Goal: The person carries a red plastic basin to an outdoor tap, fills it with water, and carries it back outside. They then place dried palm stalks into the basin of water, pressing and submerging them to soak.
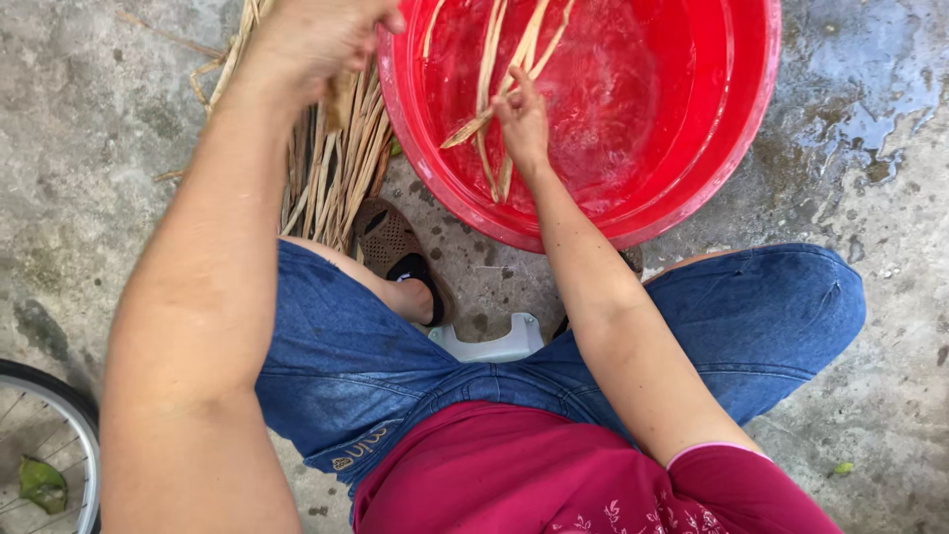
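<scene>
Left hand: your left hand point(321, 35) is raised at the top edge of the view, just left of the basin's rim, fingers curled shut around the upper ends of a bundle of dry reed strips point(331, 163).
Bundle: the dry reed strips hang down from that fist and fan out over the concrete floor point(89, 129), their lower ends reaching your left foot.
Right hand: your right hand point(522, 124) reaches into the red basin point(692, 188), thumb and fingers pinched closed on a few wet strips point(494, 74).
Wet strips: they run from the top edge of the view down through your fingers; their lower ends lie inside the basin near its near-left wall, touching the water.
Basin: round, red plastic, holding clear water; it sits on the floor just beyond your knees, at the top middle of the view.
Floor by the basin: the concrete is wet at the top right corner, with a shallow puddle point(870, 109).
Seat: you sit on a low white stool point(489, 346), its edge showing between your thighs.
Foot: a brown sandal point(390, 242) is on your left foot, just beside the basin's near-left rim.
Bottom left corner: part of a bicycle wheel point(49, 415) shows, with a green leaf point(40, 485) behind its spokes.
</scene>
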`<state>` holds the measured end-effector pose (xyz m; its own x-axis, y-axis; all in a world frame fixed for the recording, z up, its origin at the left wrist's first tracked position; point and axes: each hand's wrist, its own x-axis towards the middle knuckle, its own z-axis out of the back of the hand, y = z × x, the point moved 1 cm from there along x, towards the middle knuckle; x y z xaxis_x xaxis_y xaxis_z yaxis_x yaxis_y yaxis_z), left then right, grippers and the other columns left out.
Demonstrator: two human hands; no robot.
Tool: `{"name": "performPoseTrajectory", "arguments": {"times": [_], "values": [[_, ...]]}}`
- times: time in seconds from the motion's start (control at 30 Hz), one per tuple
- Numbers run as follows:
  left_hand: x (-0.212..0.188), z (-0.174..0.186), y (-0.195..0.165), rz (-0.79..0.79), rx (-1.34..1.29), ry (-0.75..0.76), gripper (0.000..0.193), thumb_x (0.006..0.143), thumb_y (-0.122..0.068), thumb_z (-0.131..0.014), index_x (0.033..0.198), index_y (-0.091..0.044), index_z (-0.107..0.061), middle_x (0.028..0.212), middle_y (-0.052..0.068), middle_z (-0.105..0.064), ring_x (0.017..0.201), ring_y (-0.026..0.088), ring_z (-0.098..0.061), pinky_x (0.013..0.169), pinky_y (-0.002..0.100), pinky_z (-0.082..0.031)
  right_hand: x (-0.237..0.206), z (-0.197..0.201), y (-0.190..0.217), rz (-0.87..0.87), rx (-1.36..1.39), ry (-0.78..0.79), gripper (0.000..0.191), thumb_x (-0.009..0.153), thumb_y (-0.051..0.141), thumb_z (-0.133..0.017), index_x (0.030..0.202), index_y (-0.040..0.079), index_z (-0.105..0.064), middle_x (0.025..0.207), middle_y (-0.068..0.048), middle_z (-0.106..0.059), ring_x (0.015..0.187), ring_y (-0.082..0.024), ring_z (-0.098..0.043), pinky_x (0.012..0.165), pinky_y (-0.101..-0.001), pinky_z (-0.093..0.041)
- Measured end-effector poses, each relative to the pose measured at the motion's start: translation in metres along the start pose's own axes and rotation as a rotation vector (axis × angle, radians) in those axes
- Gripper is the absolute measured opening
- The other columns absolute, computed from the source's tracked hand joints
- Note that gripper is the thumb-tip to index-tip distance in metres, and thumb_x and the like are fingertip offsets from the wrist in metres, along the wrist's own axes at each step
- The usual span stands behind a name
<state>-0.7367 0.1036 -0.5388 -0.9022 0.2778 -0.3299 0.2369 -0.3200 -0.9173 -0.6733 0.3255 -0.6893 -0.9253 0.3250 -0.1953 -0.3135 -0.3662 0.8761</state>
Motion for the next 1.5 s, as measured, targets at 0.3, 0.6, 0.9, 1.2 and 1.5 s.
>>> {"name": "performPoseTrajectory", "arguments": {"times": [0.3,0.6,0.9,1.2,1.5], "values": [[0.019,-0.053,0.022,0.206,0.16,0.039,0.026,0.094,-0.032,-0.074,0.11,-0.013,-0.067,0.086,0.001,-0.069,0.063,0.004,-0.059,0.052,0.02,-0.053,0.005,0.025,-0.064,-0.574,0.012,0.14,0.032,0.096,0.023,-0.067,0.126,0.015,-0.069,0.112,-0.013,-0.071,0.098,-0.024,-0.067,0.083,-0.0372,-0.053],[0.043,-0.099,0.055,0.113,0.325,0.049,0.027,0.101,-0.035,-0.061,0.122,-0.02,-0.068,0.094,0.001,-0.071,0.077,0.01,-0.068,0.071,0.032,-0.059,0.007,0.028,-0.006,-0.353,1.228,0.033,0.042,0.092,-0.003,-0.074,0.131,0.002,-0.06,0.094,-0.013,-0.072,0.069,-0.017,-0.067,0.056,-0.0268,-0.053],[0.042,-0.131,0.052,0.041,0.696,0.133,0.029,0.105,-0.036,-0.058,0.116,-0.012,-0.069,0.096,0.009,-0.073,0.084,0.019,-0.069,0.079,0.044,-0.056,-0.02,0.027,0.03,-0.122,1.402,0.121,0.048,0.092,0.013,-0.074,0.135,0.009,-0.052,0.099,-0.003,-0.073,0.081,-0.01,-0.066,0.07,-0.0248,-0.051],[0.006,-0.137,0.027,0.147,0.605,0.205,0.023,0.1,-0.03,-0.059,0.107,-0.015,-0.074,0.077,-0.002,-0.07,0.062,0.006,-0.064,0.057,0.028,-0.055,-0.014,0.026,0.01,-0.528,1.459,0.486,0.018,0.103,0.019,-0.061,0.095,0.004,-0.064,0.068,0.001,-0.055,0.048,-0.004,-0.039,0.04,-0.0203,-0.029],[-0.044,-0.122,-0.017,0.23,0.624,0.311,0.026,0.103,-0.034,-0.061,0.095,-0.014,-0.075,0.071,0.001,-0.059,0.057,0.009,-0.05,0.05,0.028,-0.042,0.034,0.075,-0.031,-0.766,1.446,-0.086,0.019,0.108,0.007,-0.052,0.09,0.008,-0.058,0.062,-0.001,-0.051,0.047,-0.007,-0.038,0.041,-0.0225,-0.027]]}}
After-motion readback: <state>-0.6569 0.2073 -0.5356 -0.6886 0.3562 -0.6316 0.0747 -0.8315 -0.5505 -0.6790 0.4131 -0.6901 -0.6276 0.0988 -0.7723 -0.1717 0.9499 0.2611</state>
